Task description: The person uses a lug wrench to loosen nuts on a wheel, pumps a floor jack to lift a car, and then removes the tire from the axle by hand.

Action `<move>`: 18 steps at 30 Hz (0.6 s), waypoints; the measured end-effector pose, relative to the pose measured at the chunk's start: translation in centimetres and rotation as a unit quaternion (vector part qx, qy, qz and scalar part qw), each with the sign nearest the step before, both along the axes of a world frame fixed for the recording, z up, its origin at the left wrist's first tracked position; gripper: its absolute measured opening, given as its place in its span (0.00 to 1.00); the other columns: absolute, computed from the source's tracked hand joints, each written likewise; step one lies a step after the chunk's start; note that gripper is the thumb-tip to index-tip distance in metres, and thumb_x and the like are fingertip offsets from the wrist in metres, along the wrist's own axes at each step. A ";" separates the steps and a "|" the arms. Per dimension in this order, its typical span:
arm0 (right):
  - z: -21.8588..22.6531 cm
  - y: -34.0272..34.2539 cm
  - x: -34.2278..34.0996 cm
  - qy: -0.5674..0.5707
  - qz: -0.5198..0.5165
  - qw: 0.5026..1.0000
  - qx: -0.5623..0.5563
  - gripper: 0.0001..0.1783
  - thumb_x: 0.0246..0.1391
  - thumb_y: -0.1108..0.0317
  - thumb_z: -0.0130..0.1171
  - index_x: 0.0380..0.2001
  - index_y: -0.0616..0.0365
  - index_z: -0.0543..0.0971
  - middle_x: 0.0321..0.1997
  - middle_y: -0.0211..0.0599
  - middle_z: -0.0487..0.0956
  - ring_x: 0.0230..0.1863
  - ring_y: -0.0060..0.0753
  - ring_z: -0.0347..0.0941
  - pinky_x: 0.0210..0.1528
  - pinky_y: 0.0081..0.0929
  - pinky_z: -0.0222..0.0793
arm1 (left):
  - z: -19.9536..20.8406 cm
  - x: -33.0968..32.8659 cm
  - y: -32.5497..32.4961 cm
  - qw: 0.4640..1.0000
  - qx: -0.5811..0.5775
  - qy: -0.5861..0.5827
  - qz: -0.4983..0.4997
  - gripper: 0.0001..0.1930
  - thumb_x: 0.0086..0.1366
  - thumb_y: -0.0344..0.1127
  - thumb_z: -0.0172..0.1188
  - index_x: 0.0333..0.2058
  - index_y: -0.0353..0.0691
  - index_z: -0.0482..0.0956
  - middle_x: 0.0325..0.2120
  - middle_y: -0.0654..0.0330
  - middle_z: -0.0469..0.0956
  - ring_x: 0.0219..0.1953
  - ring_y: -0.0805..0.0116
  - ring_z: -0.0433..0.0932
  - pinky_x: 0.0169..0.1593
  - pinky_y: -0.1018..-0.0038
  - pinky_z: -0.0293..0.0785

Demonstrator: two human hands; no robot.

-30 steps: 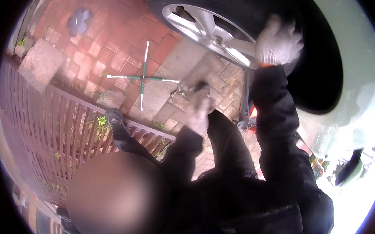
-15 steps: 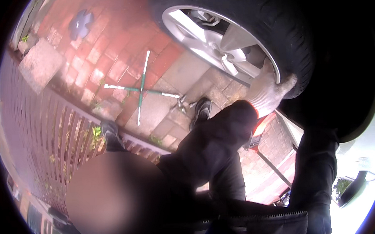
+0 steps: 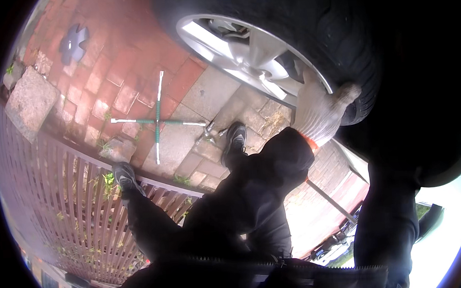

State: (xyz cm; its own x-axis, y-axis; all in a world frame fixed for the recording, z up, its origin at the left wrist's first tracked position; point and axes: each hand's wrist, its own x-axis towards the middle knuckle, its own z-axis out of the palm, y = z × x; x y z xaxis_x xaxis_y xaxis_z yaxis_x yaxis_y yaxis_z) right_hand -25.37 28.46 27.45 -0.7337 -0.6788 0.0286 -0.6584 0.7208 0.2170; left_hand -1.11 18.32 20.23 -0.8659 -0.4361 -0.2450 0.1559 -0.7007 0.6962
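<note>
A large car wheel, a black tyre (image 3: 308,30) on a silver spoked rim (image 3: 260,56), stands at the upper right. My left hand (image 3: 320,108), in a whitish knit glove with an orange cuff, grips its lower right edge. The fingers reach in past the rim while the thumb lies over the tyre. My right arm (image 3: 385,209), in a black sleeve, runs up into the dark beside the tyre, and the hand there is lost from sight.
On the brick paving lie a green-and-silver four-way lug wrench (image 3: 158,120), several small metal bolts or nuts (image 3: 209,132) and a grey star-shaped centre cap (image 3: 74,43). A stone block (image 3: 31,99) and brown slatted fence (image 3: 60,174) line the left. A bar (image 3: 330,199) slants below my left hand.
My view has shifted, so the wheel and the things on the paving appear further left. My left hand keeps its hold on the wheel. The blurred round shape at the lower left is gone.
</note>
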 end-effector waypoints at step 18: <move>-3.8 2.5 4.1 0.075 -0.046 0.996 -0.031 0.18 0.66 0.71 0.43 0.53 0.62 0.77 0.49 0.51 0.81 0.46 0.51 0.80 0.54 0.37 0.76 | -9.8 12.1 -1.2 0.689 -0.719 -0.056 -0.072 0.12 0.70 0.34 0.53 0.50 0.37 0.73 0.35 0.58 0.76 0.40 0.66 0.77 0.48 0.66 0.77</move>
